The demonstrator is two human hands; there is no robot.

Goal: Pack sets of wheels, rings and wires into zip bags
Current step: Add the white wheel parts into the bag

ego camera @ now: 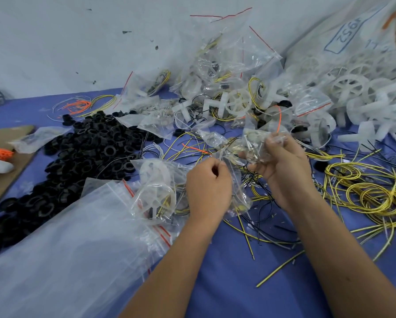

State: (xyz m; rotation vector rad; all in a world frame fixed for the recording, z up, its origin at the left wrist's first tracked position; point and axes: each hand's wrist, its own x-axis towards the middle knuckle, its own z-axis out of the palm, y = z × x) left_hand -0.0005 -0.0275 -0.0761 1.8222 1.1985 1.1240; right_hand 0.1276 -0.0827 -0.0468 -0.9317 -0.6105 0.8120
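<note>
My left hand pinches the thin edge of a clear zip bag at the middle of the blue table. My right hand grips a small clear bag of little metal parts just above it. Beside my left hand lies a filled zip bag with a white wheel and wires inside. A heap of black rings spreads to the left. White wheels pile up at the right. Yellow wires coil at the right of my right hand.
A stack of empty zip bags with red strips covers the near left. Packed bags are heaped against the white wall. A large sack leans at the far right. Brown cardboard lies at the left edge.
</note>
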